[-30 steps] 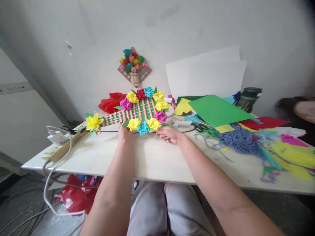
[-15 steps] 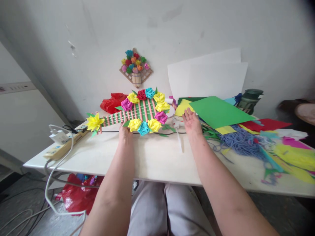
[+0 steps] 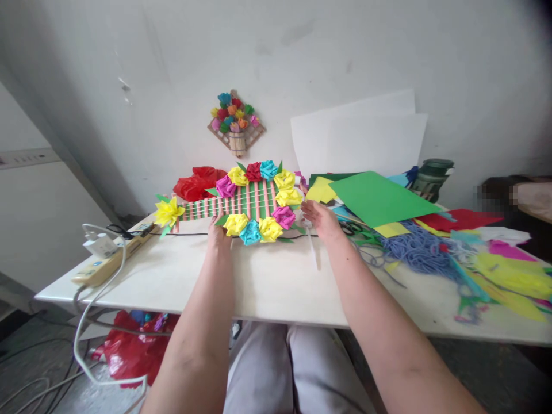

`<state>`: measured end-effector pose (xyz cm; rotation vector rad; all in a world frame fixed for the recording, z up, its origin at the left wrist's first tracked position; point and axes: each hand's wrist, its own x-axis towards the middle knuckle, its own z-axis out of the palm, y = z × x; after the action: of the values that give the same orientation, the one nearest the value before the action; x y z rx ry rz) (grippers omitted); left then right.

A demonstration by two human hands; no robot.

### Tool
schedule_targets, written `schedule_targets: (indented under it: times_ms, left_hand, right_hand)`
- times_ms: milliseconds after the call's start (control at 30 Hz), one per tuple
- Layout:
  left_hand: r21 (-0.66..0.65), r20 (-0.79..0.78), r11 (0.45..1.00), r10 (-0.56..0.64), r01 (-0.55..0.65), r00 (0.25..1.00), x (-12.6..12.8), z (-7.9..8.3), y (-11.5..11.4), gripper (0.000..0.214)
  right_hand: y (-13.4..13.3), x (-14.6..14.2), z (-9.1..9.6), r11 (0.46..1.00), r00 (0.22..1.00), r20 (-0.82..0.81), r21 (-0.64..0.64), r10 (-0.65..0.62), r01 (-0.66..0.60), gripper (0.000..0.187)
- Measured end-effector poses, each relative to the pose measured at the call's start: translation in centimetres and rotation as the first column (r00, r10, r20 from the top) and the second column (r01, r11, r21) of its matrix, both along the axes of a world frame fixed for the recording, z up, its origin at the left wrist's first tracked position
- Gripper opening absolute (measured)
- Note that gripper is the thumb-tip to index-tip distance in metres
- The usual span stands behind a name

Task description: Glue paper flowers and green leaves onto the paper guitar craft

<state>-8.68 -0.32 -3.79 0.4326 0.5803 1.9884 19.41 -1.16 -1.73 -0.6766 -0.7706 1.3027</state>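
My left hand grips the lower edge of a woven paper craft, a green and pink striped panel ringed with yellow, pink, red and blue paper flowers, and holds it tilted up from the white table. A yellow flower tips its narrow left end. My right hand is beside the craft's right edge, fingers stretched out, with nothing in it. A white glue gun lies partly under that hand.
Green card, yellow, red and white sheets, blue yarn and paper scraps cover the table's right side. A power strip with cables sits at the left edge. Red bags lie behind the craft. A small flower craft hangs on the wall.
My right hand let go of the craft's lower right edge, swung out toward the coloured sheets, then came back beside the craft. The left hand kept its grip.
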Motion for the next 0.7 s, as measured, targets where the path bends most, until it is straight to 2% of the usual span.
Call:
schedule_targets:
  times_ms: [200, 367, 700]
  left_hand:
    - [0.033, -0.033, 0.999, -0.023, 0.025, 0.999, 0.26, 0.45, -0.4, 0.014]
    - [-0.012, -0.067, 1.0, -0.028, 0.028, 0.997, 0.44, 0.72, -0.63, 0.014]
    - [0.059, -0.105, 0.998, -0.012, 0.018, 0.994, 0.24, 0.4, -0.51, 0.015]
  right_hand:
    - [-0.14, 0.0, -0.05, 1.0, 1.0, 0.031, -0.012, 0.004, -0.003, 0.012]
    - [-0.06, -0.11, -0.17, 1.0, 1.0, 0.016, -0.006, -0.012, 0.012, 0.011]
    - [0.05, -0.29, -0.28, 1.0, 0.999, 0.025, 0.011, -0.03, 0.029, 0.007]
